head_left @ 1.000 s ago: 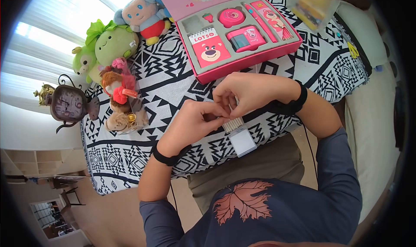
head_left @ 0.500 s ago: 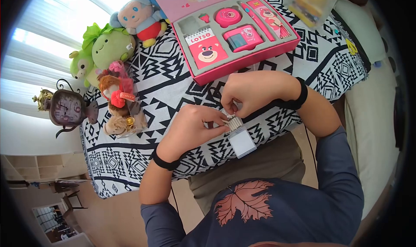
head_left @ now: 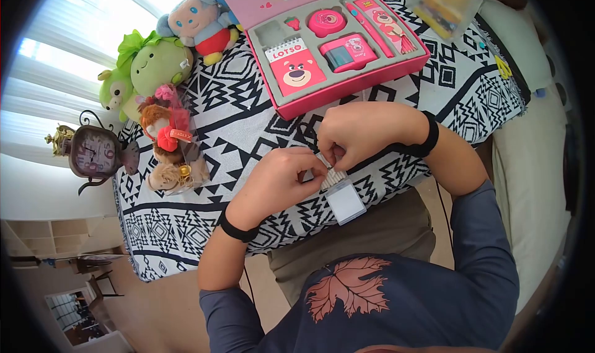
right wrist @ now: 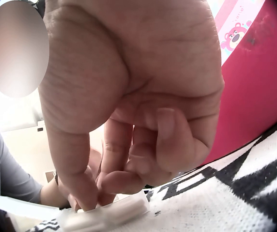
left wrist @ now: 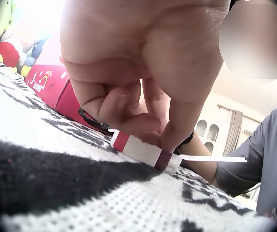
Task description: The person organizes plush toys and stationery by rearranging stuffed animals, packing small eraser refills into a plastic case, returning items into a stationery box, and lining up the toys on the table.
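Note:
A small clear flip-lid box (left wrist: 141, 151) lies on the patterned cloth, holding a row of pale thin sticks (head_left: 335, 179). Its white lid (head_left: 347, 203) is folded open toward the person. From the left, my left hand (head_left: 273, 176) grips the box's side between thumb and fingers; the left wrist view shows a red and a dark band there. My right hand (head_left: 375, 130) reaches in from the other side. Its thumb and forefinger pinch together at the far end of the sticks, where the right wrist view shows a pale tip. Its other fingers curl inward.
Behind the hands stands an open pink gift box (head_left: 347, 96) with a notepad (head_left: 297, 68) and other pink items. Plush toys (head_left: 161, 65), wrapped dolls (head_left: 170, 136) and a clock (head_left: 95, 152) line the left. A clear bag (head_left: 440, 12) and yellow scissors (head_left: 503, 67) are at far right.
My right hand has shifted slightly right and back from the left fingertips, uncovering more sticks. A small white piece at its fingertips half a second ago is now hidden. The left hand stays at the box.

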Tool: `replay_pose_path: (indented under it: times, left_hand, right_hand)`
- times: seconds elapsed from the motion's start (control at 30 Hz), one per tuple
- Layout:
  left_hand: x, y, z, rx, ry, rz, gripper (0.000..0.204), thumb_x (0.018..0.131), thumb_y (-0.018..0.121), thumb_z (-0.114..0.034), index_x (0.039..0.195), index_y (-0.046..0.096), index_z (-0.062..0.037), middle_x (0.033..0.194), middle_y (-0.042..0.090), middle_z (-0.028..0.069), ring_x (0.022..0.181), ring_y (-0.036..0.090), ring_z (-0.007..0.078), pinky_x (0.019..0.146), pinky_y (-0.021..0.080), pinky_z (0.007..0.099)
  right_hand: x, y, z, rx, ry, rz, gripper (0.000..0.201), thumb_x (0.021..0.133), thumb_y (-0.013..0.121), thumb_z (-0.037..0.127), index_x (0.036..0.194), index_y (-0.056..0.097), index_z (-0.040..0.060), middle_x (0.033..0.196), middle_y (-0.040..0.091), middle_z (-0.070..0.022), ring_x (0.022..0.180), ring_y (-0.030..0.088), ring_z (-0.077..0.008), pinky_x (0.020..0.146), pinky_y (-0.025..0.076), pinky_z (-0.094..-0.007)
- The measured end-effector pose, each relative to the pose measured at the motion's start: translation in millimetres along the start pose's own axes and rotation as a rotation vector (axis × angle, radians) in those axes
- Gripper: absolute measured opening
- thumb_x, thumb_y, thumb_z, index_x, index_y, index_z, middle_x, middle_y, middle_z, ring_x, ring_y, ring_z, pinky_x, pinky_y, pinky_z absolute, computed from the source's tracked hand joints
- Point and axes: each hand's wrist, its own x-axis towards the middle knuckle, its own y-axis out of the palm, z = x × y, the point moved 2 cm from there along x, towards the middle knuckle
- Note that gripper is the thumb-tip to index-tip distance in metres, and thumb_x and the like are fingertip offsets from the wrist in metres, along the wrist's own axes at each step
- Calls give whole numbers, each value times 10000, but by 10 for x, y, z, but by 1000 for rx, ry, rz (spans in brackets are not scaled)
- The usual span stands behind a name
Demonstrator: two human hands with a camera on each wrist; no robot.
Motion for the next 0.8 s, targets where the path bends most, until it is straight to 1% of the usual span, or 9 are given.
replay_pose_path:
  times: [0.07,0.23,0.43,0.5,0.6,0.67,0.7,0.77,0.8]
  left_hand:
    - [-8,10,29,20,39,-90,103,845,801,-42,947,797,-24,869,720,80,675,674,215,607,531,314]
    - [-2,-25,-29,93,-4,-68,92,861,802,-82,935,787,-31,831,687,78,688,677,227,627,539,336]
    - [-5,15,45,158,-2,-82,124,872,820,-139,913,769,-34,828,684,91,697,677,252,637,542,362]
    - [4,25,45,164,1,-86,136,874,826,-150,910,767,-33,824,685,92,696,676,254,637,541,363]
    - [7,21,48,158,-39,-77,153,876,834,-163,916,765,-33,815,676,97,694,672,261,635,537,362]
    - [-7,4,72,113,-36,-67,162,908,818,-163,911,752,-16,778,679,70,665,646,181,619,511,326]
    - [-14,-18,65,113,-39,-71,162,908,818,-163,911,752,-16,778,679,70,665,646,181,619,511,326]
    - [-21,-107,95,-153,-324,-180,180,942,794,-158,895,735,6,744,681,22,664,594,81,614,477,281]
    - [-27,-160,128,-152,-320,-190,180,942,794,-158,895,735,6,744,681,22,664,594,81,614,477,281]
  right_hand:
    - [-12,-18,51,-17,3,10,123,785,785,140,837,786,28,788,733,-113,720,718,-274,661,553,-400]
    - [-7,-5,50,-62,-60,34,111,787,772,139,818,774,32,774,727,-106,689,699,-285,638,540,-410]
    - [14,27,-12,-85,-84,-59,107,799,770,127,824,744,27,768,721,-113,686,683,-309,644,523,-427]
    - [9,10,12,-20,-19,18,115,813,782,127,851,748,25,775,720,-116,702,688,-313,654,522,-426]
    - [8,4,10,-1,0,34,111,832,783,125,861,751,23,780,717,-121,702,684,-314,654,525,-418]
    - [9,-1,9,1,-13,0,120,843,786,130,879,755,20,777,715,-121,697,683,-300,650,523,-405]
    - [11,0,10,4,-26,-32,129,855,789,134,898,759,16,774,712,-121,691,682,-286,645,522,-393]
    - [21,0,-23,62,-69,-61,131,865,783,133,900,755,10,773,719,-112,683,680,-250,640,522,-379]
    - [24,-18,-35,119,-110,-96,134,876,776,132,901,752,3,771,725,-103,675,679,-213,635,521,-365]
